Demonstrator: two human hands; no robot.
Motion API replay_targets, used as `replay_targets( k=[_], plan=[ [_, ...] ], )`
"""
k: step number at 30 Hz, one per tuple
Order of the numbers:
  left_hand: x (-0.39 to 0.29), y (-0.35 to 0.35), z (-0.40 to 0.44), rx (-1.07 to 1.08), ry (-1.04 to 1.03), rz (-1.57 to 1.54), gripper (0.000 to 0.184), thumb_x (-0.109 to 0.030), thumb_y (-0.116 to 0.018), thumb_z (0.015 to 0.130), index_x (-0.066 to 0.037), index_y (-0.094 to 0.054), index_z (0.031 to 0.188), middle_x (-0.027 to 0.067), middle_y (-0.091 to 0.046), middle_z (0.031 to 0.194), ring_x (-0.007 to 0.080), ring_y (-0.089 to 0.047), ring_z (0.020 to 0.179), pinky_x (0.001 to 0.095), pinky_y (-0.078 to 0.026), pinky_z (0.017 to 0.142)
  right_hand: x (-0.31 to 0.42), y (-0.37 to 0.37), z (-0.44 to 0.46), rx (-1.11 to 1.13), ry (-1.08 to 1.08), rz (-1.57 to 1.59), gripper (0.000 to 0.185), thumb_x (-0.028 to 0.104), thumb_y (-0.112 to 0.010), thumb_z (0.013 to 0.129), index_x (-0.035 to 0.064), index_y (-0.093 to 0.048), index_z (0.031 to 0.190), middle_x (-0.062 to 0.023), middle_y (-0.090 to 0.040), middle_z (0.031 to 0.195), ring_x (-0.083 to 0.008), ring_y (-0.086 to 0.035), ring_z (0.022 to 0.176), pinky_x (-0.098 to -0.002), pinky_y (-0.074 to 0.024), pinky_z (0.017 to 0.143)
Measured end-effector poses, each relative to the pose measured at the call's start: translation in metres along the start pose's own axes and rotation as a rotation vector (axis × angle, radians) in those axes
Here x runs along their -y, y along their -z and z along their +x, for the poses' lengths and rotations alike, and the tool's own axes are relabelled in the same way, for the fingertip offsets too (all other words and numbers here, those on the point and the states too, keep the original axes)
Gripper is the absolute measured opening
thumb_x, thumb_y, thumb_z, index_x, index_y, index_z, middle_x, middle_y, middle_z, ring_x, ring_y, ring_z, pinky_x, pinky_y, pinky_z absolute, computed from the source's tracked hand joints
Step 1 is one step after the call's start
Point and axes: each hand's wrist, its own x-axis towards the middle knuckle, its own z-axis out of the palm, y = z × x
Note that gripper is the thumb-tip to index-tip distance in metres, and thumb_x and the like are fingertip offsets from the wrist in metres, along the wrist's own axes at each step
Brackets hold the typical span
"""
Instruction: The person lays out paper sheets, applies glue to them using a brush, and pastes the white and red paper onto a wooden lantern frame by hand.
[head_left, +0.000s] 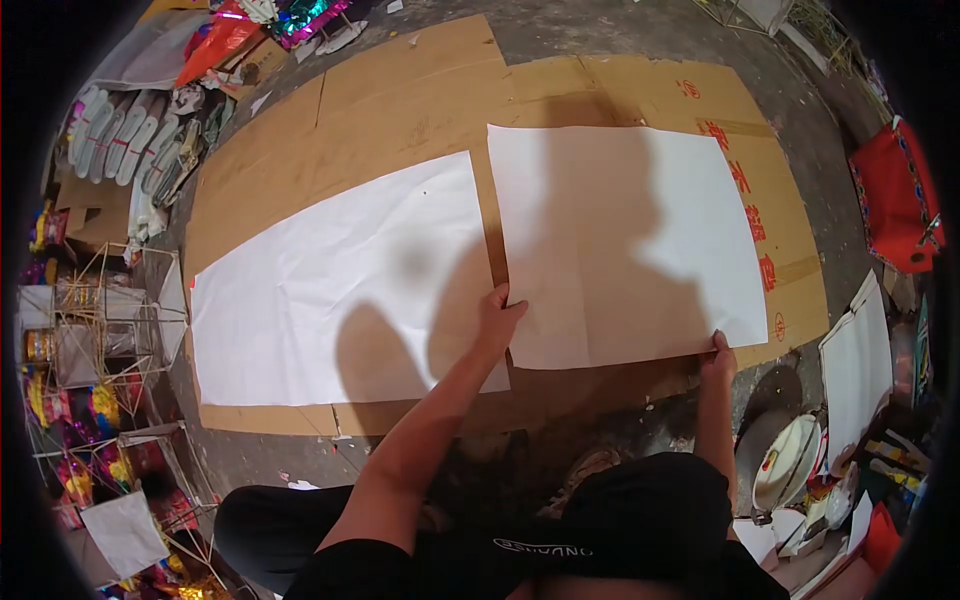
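Two large white sheets lie side by side on brown cardboard [400, 120], with a narrow strip of cardboard showing between them. My left hand [500, 318] pinches the left edge of the right white sheet [620, 250], close to its lower left corner. Near that sheet's lower right corner, my right hand [718, 358] holds the bottom edge between thumb and fingers. The left white sheet [300, 310] lies slightly creased, partly behind my left forearm. Shadows fall across both sheets.
Folded grey bundles [120, 135] are stacked at the upper left. Wire frames [100, 320] with colourful pieces stand along the left. A red bag [895, 200] lies at the right, above a white board [858, 370] and a round white container [790, 462].
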Motion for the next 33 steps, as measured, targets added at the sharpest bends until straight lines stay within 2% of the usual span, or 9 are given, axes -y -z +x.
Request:
replay_targets(
  k=[13,16,19,21,23,24,27,30,33],
  plan=[
    [0.002,0.043,-0.042,-0.083,0.100,-0.170,0.028,0.004,-0.055,0.082,0.003,-0.057,0.110,0.0073,-0.065,0.095,0.0137,-0.063,0.078,0.0278,-0.053,0.070,-0.015,-0.018,-0.044,0.139,0.036,-0.042,0.025,-0.003,-0.058,0.081,0.0063,-0.055,0.104,-0.0062,-0.061,0.100,-0.0201,-0.061,0.087,-0.0339,-0.0547,0.071],
    [0.004,0.047,-0.041,-0.127,0.070,-0.230,0.029,0.003,-0.059,0.079,0.000,-0.062,0.107,0.0032,-0.066,0.090,0.0090,-0.061,0.076,0.0232,-0.050,0.068,-0.016,-0.027,-0.050,0.173,0.086,-0.024,0.028,-0.002,-0.059,0.080,0.0053,-0.055,0.107,-0.0062,-0.061,0.101,-0.0202,-0.061,0.088,-0.0345,-0.0539,0.073],
    [-0.005,0.058,-0.038,-0.143,0.158,-0.041,0.036,0.000,-0.058,0.080,-0.001,-0.057,0.116,0.0042,-0.064,0.098,0.0106,-0.060,0.080,0.0241,-0.049,0.070,-0.016,-0.036,-0.056,0.215,0.170,-0.039,0.030,-0.002,-0.059,0.079,0.0043,-0.055,0.109,-0.0072,-0.061,0.103,-0.0205,-0.060,0.089,-0.0343,-0.0526,0.076],
    [-0.012,0.062,-0.040,-0.091,0.087,-0.117,0.046,-0.002,-0.056,0.081,-0.002,-0.048,0.126,0.0059,-0.059,0.109,0.0127,-0.058,0.088,0.0257,-0.048,0.073,-0.011,-0.034,-0.056,0.210,0.038,-0.109,0.032,-0.002,-0.060,0.079,0.0039,-0.056,0.109,-0.0078,-0.060,0.104,-0.0207,-0.060,0.090,-0.0335,-0.0511,0.079],
    [-0.023,0.062,-0.040,-0.147,-0.016,-0.277,0.029,0.002,-0.062,0.079,0.003,-0.058,0.108,0.0094,-0.065,0.096,0.0157,-0.063,0.080,0.0295,-0.053,0.072,-0.009,-0.042,-0.068,0.190,0.068,-0.115,0.031,-0.001,-0.061,0.078,0.0036,-0.056,0.109,-0.0079,-0.060,0.104,-0.0208,-0.060,0.091,-0.0337,-0.0514,0.078],
    [-0.036,0.063,-0.042,-0.173,0.076,-0.211,0.028,0.003,-0.063,0.078,0.003,-0.059,0.105,0.0097,-0.065,0.094,0.0168,-0.063,0.080,0.0301,-0.053,0.072,-0.011,-0.044,-0.071,0.188,0.088,-0.111,0.031,-0.001,-0.061,0.078,0.0035,-0.056,0.109,-0.0079,-0.060,0.104,-0.0208,-0.060,0.091,-0.0338,-0.0515,0.077],
    [-0.028,0.075,-0.043,-0.191,0.095,-0.242,0.024,0.003,-0.063,0.077,0.002,-0.060,0.101,0.0094,-0.065,0.092,0.0171,-0.063,0.079,0.0305,-0.053,0.072,-0.017,-0.039,-0.067,0.147,0.075,-0.127,0.031,0.001,-0.062,0.078,0.0030,-0.056,0.108,-0.0075,-0.060,0.103,-0.0211,-0.060,0.092,-0.0344,-0.0525,0.076],
    [0.008,0.098,-0.040,-0.220,0.080,-0.055,0.022,0.002,-0.062,0.078,0.000,-0.061,0.099,0.0077,-0.065,0.089,0.0163,-0.063,0.076,0.0294,-0.053,0.070,-0.021,-0.035,-0.068,0.143,0.089,-0.130,0.029,0.001,-0.063,0.078,0.0033,-0.056,0.106,-0.0075,-0.060,0.103,-0.0224,-0.060,0.091,-0.0367,-0.0543,0.071],
    [0.033,0.117,-0.039,-0.245,0.195,0.188,0.021,0.001,-0.061,0.078,-0.001,-0.062,0.099,0.0059,-0.065,0.087,0.0145,-0.062,0.074,0.0276,-0.052,0.067,-0.021,-0.034,-0.072,0.114,0.055,-0.154,0.028,0.003,-0.064,0.078,0.0032,-0.056,0.105,-0.0079,-0.061,0.100,-0.0239,-0.062,0.086,-0.0378,-0.0555,0.066]
  ],
)
